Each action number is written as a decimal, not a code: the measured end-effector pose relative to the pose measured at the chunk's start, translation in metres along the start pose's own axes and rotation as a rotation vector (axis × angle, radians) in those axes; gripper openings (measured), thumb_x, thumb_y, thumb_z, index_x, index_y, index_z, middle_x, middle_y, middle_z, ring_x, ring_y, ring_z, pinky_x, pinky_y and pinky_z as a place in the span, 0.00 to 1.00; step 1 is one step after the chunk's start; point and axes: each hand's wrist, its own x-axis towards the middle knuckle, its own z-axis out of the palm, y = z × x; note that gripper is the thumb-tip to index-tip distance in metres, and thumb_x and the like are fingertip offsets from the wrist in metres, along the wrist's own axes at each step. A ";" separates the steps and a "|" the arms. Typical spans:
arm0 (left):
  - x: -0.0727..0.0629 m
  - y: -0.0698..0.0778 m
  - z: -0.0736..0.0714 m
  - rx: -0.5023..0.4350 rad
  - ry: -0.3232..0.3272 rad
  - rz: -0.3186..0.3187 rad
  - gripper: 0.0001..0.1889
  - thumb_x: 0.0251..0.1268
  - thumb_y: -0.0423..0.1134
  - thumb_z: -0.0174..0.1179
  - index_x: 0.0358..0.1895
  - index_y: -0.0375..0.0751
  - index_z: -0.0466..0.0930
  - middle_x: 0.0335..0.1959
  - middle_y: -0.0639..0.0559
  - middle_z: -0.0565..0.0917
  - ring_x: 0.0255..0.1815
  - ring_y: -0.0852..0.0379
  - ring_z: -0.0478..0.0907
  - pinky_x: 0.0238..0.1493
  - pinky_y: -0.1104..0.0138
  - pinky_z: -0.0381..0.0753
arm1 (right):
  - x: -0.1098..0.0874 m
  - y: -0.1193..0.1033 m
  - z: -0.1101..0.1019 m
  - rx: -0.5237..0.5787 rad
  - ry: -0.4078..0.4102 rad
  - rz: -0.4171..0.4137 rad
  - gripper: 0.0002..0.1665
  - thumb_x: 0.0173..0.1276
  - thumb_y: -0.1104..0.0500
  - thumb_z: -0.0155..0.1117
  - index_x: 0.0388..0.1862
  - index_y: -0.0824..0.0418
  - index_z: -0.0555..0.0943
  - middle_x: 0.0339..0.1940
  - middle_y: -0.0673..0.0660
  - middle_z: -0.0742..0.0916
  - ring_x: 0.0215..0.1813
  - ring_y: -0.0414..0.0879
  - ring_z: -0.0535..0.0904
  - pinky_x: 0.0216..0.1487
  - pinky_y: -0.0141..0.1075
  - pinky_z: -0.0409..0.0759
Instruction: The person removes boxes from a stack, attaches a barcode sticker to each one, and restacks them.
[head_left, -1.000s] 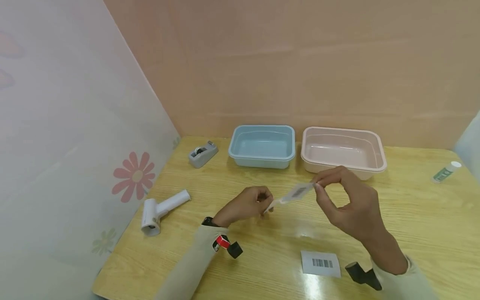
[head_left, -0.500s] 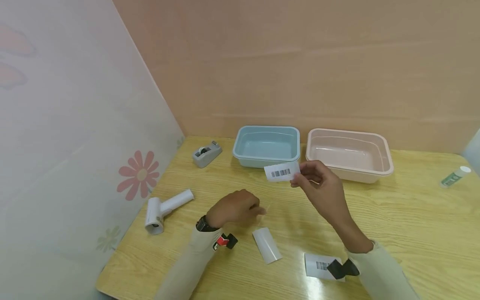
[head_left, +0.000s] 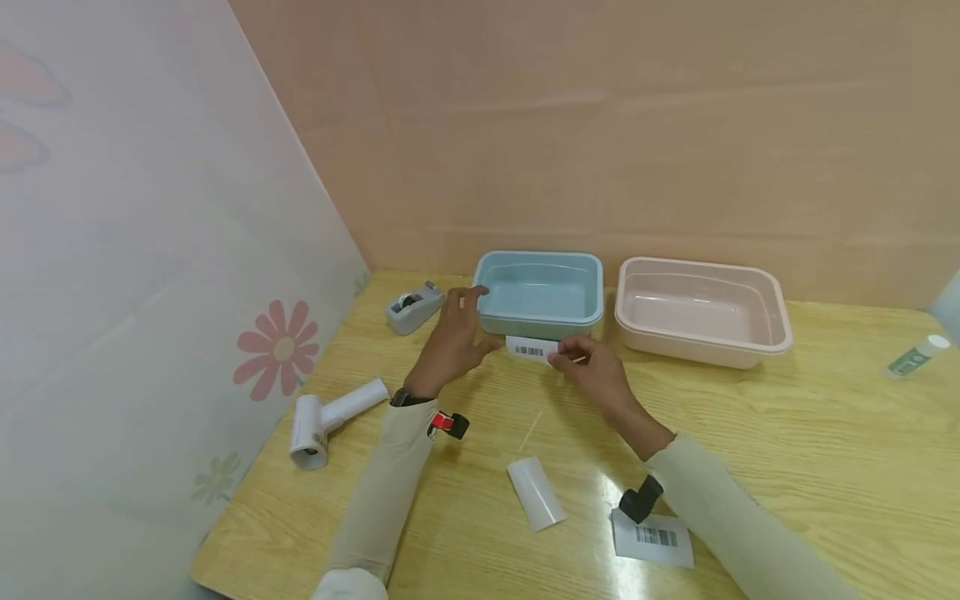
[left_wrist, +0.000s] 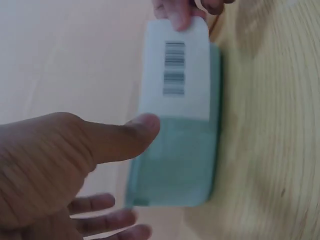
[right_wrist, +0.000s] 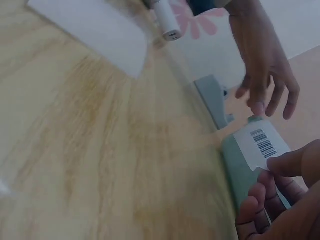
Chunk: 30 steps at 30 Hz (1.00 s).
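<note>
My right hand (head_left: pixel 600 373) pinches a white barcode label (head_left: pixel 531 349) by its right end, between thumb and fingers. In the head view the label is at the front of the light blue plastic basin (head_left: pixel 540 320). The left wrist view has the label (left_wrist: pixel 175 107) overlapping the basin's front wall; whether it touches all along I cannot tell. At the basin's left corner is my left hand (head_left: pixel 450 343), fingers spread and thumb pointing toward the label's free end. The right wrist view also has the label (right_wrist: pixel 260 145) in front of the basin.
Beside the blue basin stands a pink basin (head_left: pixel 705 343). A grey tape dispenser (head_left: pixel 416 308) and a white handheld barcode scanner (head_left: pixel 330 421) are at left. A curled backing sheet (head_left: pixel 536 493) and another barcode label (head_left: pixel 654 538) lie in front. A glue stick (head_left: pixel 918 357) lies far right.
The label came off its backing sheet, which my left hand let go onto the table. Both hands then moved forward to the blue basin, the right carrying the label.
</note>
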 end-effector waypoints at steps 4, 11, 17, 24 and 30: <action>0.012 -0.009 0.015 -0.053 -0.048 -0.087 0.50 0.62 0.49 0.72 0.78 0.44 0.45 0.75 0.33 0.48 0.73 0.34 0.52 0.66 0.45 0.67 | 0.010 0.007 0.009 -0.093 0.044 -0.027 0.14 0.71 0.55 0.68 0.48 0.64 0.84 0.43 0.61 0.87 0.40 0.53 0.84 0.33 0.32 0.80; 0.024 -0.022 0.032 -0.142 0.009 -0.142 0.54 0.59 0.46 0.74 0.79 0.40 0.42 0.74 0.34 0.55 0.73 0.36 0.57 0.68 0.46 0.65 | 0.021 0.012 0.014 -0.183 0.135 -0.079 0.12 0.70 0.55 0.69 0.46 0.62 0.86 0.41 0.58 0.88 0.43 0.49 0.84 0.39 0.37 0.80; 0.029 -0.026 0.040 -0.126 0.037 -0.132 0.52 0.62 0.47 0.72 0.78 0.38 0.42 0.70 0.33 0.62 0.69 0.39 0.64 0.66 0.45 0.67 | 0.022 0.015 0.015 -0.179 0.187 -0.043 0.12 0.70 0.53 0.70 0.45 0.60 0.87 0.41 0.56 0.88 0.41 0.47 0.83 0.38 0.36 0.79; 0.031 -0.025 0.044 -0.083 0.077 -0.149 0.50 0.64 0.48 0.70 0.77 0.35 0.45 0.69 0.32 0.64 0.67 0.38 0.67 0.64 0.47 0.70 | 0.023 0.015 0.017 -0.096 0.185 0.010 0.12 0.69 0.52 0.70 0.45 0.58 0.86 0.41 0.56 0.87 0.22 0.42 0.79 0.17 0.36 0.78; 0.033 -0.027 0.048 -0.060 0.107 -0.154 0.50 0.64 0.50 0.70 0.77 0.36 0.46 0.68 0.31 0.65 0.66 0.38 0.68 0.62 0.48 0.72 | 0.025 0.016 0.018 -0.095 0.190 0.000 0.13 0.69 0.51 0.70 0.45 0.58 0.87 0.41 0.56 0.87 0.21 0.42 0.78 0.16 0.37 0.77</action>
